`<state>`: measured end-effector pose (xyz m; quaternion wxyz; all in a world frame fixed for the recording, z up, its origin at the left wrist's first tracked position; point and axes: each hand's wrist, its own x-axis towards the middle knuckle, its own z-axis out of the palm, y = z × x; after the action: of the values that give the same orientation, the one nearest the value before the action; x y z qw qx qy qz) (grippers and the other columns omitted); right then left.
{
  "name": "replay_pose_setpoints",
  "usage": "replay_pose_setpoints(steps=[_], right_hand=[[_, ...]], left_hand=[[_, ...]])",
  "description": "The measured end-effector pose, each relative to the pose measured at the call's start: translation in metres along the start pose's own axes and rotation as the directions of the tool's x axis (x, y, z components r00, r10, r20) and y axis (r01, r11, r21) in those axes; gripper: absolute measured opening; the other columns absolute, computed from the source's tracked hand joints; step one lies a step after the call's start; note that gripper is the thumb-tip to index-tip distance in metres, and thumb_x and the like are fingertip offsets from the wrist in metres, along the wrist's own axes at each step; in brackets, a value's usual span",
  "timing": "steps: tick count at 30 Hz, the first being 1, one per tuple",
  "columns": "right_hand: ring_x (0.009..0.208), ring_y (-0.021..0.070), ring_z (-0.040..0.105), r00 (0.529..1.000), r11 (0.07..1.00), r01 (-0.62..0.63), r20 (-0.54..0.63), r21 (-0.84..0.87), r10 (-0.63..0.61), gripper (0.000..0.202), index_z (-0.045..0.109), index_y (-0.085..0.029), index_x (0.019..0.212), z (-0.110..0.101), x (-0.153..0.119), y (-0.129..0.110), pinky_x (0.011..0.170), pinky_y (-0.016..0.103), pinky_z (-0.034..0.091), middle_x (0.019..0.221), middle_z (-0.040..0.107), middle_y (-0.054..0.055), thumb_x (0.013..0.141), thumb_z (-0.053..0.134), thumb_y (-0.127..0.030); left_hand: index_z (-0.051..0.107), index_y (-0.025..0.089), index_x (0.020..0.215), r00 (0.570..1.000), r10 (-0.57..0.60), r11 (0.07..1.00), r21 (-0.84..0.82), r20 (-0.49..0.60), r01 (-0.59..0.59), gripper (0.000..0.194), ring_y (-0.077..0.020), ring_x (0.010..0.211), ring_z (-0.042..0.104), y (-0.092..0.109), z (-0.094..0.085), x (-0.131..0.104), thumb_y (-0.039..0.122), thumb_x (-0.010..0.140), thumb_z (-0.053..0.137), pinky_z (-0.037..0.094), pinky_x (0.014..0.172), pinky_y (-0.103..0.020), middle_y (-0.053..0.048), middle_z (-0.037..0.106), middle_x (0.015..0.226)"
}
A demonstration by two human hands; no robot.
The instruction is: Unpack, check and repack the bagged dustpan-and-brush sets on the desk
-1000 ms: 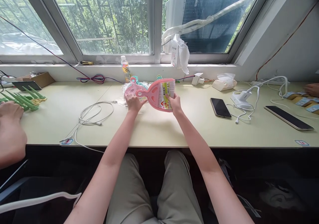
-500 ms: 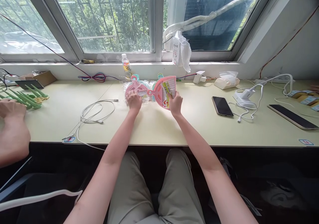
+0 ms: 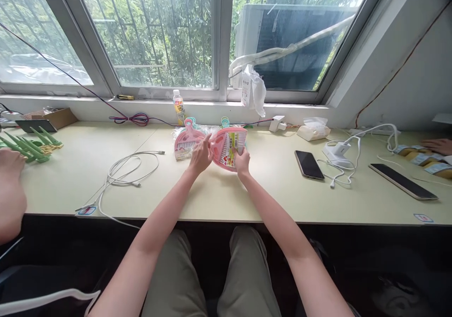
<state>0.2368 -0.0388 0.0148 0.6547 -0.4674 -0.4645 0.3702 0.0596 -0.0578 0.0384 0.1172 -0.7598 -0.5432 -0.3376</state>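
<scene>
My right hand [image 3: 242,161] grips the wide edge of a pink toy-sized dustpan [image 3: 219,154], thumb over the printed label on the white-bristled brush nested in it. The dustpan is tilted, its handle toward the left. At that handle my left hand [image 3: 201,156] has its fingers closed, the index finger stretched along it. Left of it lies another pink dustpan [image 3: 181,138] with a brush, in clear plastic, with turquoise handle loops showing behind. A further turquoise loop [image 3: 225,122] pokes up behind the held dustpan.
A bottle [image 3: 179,107] stands behind the dustpans. A coiled white cable [image 3: 118,170] lies left; a phone [image 3: 309,164], charger [image 3: 337,153], tissue pack [image 3: 313,129] and tablet [image 3: 402,181] lie right. Other people's hands are at the far left [image 3: 10,166] and far right [image 3: 438,145].
My left hand has moved right, from the lying pink dustpan to the handle of the held one. The view has tipped upward slightly.
</scene>
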Motion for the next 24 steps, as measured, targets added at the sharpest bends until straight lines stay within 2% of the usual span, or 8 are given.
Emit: replay_pose_setpoints(steps=[8,12,15,18,20,21,22,24], right_hand=[[0.093,0.0235,0.07,0.985,0.932,-0.092,0.171,0.351,0.034,0.042,0.061,-0.021,0.1,0.007,-0.005,-0.006,0.082,0.04,0.061,0.106,0.073,0.006,0.07,0.077,-0.047],[0.093,0.0217,0.071,0.989,0.898,-0.118,0.133,0.423,0.067,0.039,0.057,-0.022,0.101,0.008,-0.004,-0.007,0.078,0.037,0.061,0.105,0.073,0.006,0.074,0.072,-0.046],[0.092,0.0194,0.071,0.994,0.883,-0.107,0.048,0.457,0.096,0.032,0.055,-0.022,0.102,0.006,-0.002,-0.007,0.077,0.034,0.061,0.106,0.072,0.005,0.079,0.067,-0.042],[0.09,0.0182,0.072,0.989,0.864,-0.123,-0.006,0.489,0.145,0.028,0.054,-0.022,0.098,0.001,0.002,-0.011,0.075,0.033,0.06,0.104,0.072,0.005,0.081,0.065,-0.04],[0.089,0.0176,0.072,0.989,0.844,-0.12,-0.01,0.523,0.146,0.027,0.054,-0.022,0.097,-0.002,0.004,-0.015,0.076,0.032,0.06,0.103,0.072,0.005,0.081,0.066,-0.04],[0.09,0.0172,0.072,0.99,0.833,-0.115,-0.004,0.541,0.139,0.028,0.054,-0.022,0.097,-0.004,0.004,-0.018,0.077,0.032,0.06,0.103,0.072,0.004,0.08,0.067,-0.04],[0.09,0.017,0.072,0.992,0.825,-0.11,0.006,0.554,0.128,0.029,0.054,-0.022,0.097,-0.005,0.004,-0.02,0.078,0.032,0.06,0.103,0.072,0.004,0.08,0.068,-0.041],[0.09,0.0172,0.072,0.994,0.822,-0.11,0.045,0.559,0.102,0.031,0.055,-0.022,0.097,-0.006,0.003,-0.023,0.079,0.032,0.06,0.103,0.072,0.004,0.078,0.071,-0.041]], left_hand=[[0.022,0.017,0.155,0.983,-0.032,0.999,0.011,-0.179,0.035,0.064,-0.0275,0.13,0.051,0.01,-0.012,0.001,0.033,0.097,0.042,0.024,0.119,-0.047,-0.015,0.059,0.135],[0.01,0.018,0.159,0.982,0.182,0.982,-0.049,-0.056,-0.184,0.066,-0.0233,0.142,0.04,0.019,-0.014,0.0,0.035,0.1,0.035,0.016,0.124,-0.045,-0.014,0.048,0.15],[0.005,0.022,0.16,0.964,0.266,0.963,-0.045,-0.008,-0.266,0.068,-0.0262,0.148,0.032,0.03,-0.007,-0.006,0.039,0.101,0.035,0.003,0.124,-0.054,-0.014,0.042,0.155],[0.002,0.023,0.16,0.964,-0.022,1.0,0.011,-0.264,0.026,0.075,-0.0323,0.152,0.018,0.036,-0.005,-0.008,0.046,0.099,0.04,-0.003,0.121,-0.064,-0.017,0.032,0.16],[-0.004,0.023,0.159,0.841,-0.342,0.94,-0.135,-0.42,0.315,0.081,-0.031,0.154,0.008,0.035,-0.01,-0.004,0.05,0.098,0.041,0.006,0.122,-0.062,-0.017,0.022,0.164],[-0.005,0.023,0.159,0.789,-0.474,0.879,-0.267,-0.392,0.395,0.08,-0.0293,0.154,0.007,0.033,-0.014,-0.001,0.051,0.099,0.04,0.013,0.122,-0.059,-0.015,0.02,0.164],[-0.002,0.025,0.16,0.778,-0.563,0.801,-0.419,-0.28,0.428,0.076,-0.0275,0.154,0.01,0.031,-0.017,0.003,0.051,0.1,0.037,0.02,0.122,-0.056,-0.013,0.022,0.164],[0.013,0.027,0.159,0.848,-0.523,0.562,-0.716,0.081,0.415,0.064,-0.0257,0.151,0.025,0.028,-0.021,0.009,0.052,0.102,0.028,0.033,0.117,-0.05,-0.011,0.036,0.159]])
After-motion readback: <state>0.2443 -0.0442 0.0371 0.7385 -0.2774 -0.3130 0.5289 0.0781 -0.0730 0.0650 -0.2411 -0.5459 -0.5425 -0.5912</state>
